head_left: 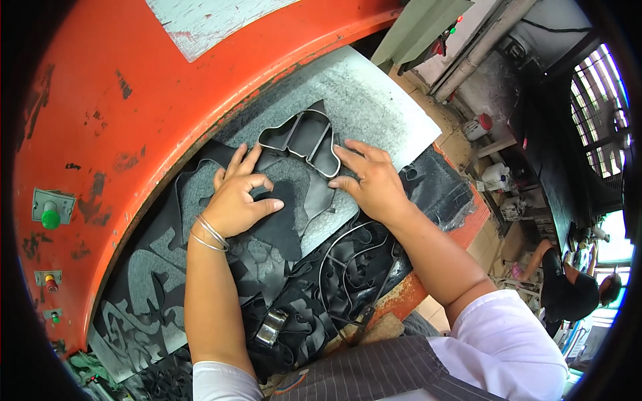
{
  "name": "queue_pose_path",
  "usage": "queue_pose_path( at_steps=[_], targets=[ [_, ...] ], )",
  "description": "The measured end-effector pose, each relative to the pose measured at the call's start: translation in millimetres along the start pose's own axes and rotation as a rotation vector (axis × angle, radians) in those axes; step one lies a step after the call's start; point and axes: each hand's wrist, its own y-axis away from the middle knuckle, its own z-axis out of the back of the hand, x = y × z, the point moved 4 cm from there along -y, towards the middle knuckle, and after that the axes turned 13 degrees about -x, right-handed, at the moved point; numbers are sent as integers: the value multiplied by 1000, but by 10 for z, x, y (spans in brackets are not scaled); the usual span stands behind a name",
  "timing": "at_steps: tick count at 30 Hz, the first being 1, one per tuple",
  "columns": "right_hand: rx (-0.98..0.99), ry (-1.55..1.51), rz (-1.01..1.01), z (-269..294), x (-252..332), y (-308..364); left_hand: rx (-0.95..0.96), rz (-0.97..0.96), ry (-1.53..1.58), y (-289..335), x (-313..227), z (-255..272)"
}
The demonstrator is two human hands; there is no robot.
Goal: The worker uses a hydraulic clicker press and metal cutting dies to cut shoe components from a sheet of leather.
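Note:
A metal cutting die [313, 155], a bent steel outline with cross bars, lies on black sheet material [319, 137] over a grey-white cutting board [361, 87]. My right hand [373, 179] holds the die's right side, thumb at its lower corner and fingertips along the outer edge. At the die's left end, my left hand [241, 194] is spread, a fingertip by the rim and the thumb stretched out. Below that thumb is a dark cut piece [284, 224]. Two bracelets [212, 232] circle my left wrist.
An orange machine [134, 87] curves over the board's far left side, with a green button [51, 219] on it. Black scraps [334, 267], thin metal strips and a shiny metal roll [272, 327] lie nearest me. A person [568, 287] is far right.

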Motion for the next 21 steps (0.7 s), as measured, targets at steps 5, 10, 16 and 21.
queue_pose_path(
  at_steps=[5, 10, 16, 21],
  targets=[
    [-10, -22, 28, -5, -5, -52, 1, 14, 2, -27, 38, 22],
    [-23, -13, 56, 1, -22, -82, 15, 22, -7, -71, 66, 20],
    [-27, -59, 47, -16, -15, -154, -57, 2, -24, -118, 66, 93],
    [-25, -149, 60, 49, -11, -214, -112, -56, 38, -128, 94, 158]
  ],
)
